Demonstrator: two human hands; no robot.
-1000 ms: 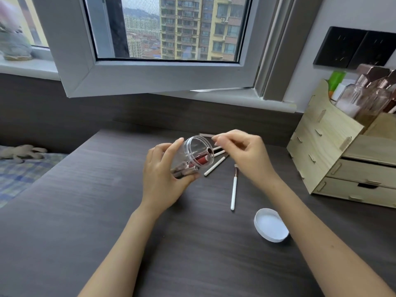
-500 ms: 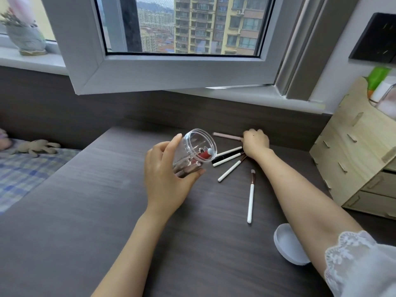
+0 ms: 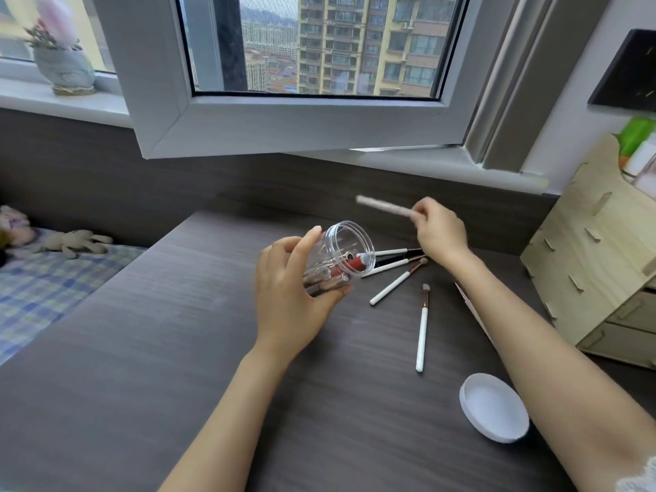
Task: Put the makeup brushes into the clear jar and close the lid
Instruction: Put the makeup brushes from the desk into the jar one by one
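My left hand (image 3: 291,296) grips the clear jar (image 3: 340,255), tilted with its open mouth toward the right; a red-tipped item and a few other pieces lie inside. My right hand (image 3: 440,232) is raised above the desk, pinching a pale pink makeup brush (image 3: 381,205) that points left and is blurred. Several white-handled brushes (image 3: 390,287) lie on the dark desk just right of the jar, and one more brush (image 3: 421,332) lies apart, nearer me. The white lid (image 3: 493,406) rests upside down at the front right, beside my right forearm.
A wooden drawer organiser (image 3: 585,278) with bottles stands at the right edge. An open window sash (image 3: 284,118) overhangs the back of the dark desk (image 3: 142,349). A bed with a checked cover (image 3: 42,285) lies to the left.
My right hand reached to the back of the desk, took the pink brush lying there and lifted it clear. The jar stayed tilted in my left hand.
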